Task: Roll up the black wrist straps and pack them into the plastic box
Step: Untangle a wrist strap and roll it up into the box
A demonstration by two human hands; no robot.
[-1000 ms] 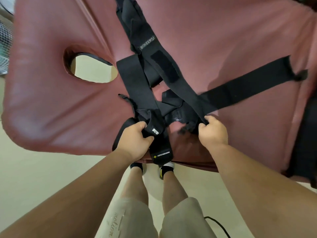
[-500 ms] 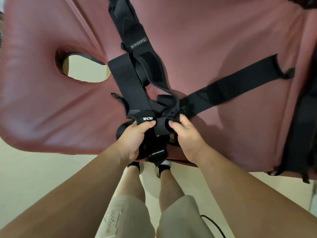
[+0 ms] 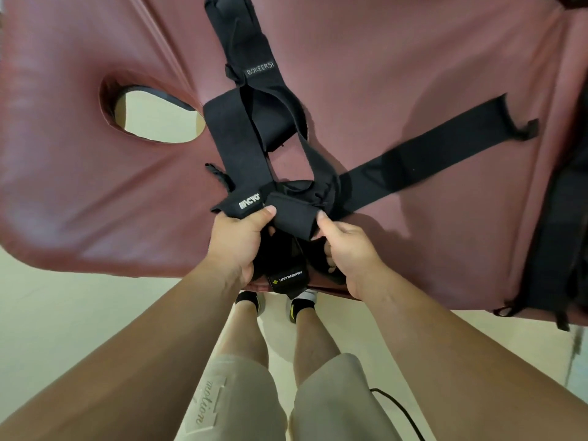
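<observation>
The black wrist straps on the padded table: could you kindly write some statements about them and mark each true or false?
1. The left hand and the right hand both grip the strap roll at the near edge of the table. True.
2. A plastic box stands beside the straps. False: no box is in view.
3. One long strap lies stretched out to the right across the table. True.
4. The table padding is blue. False: it is reddish-brown.
5. An oval hole opens in the table left of the straps. True.
</observation>
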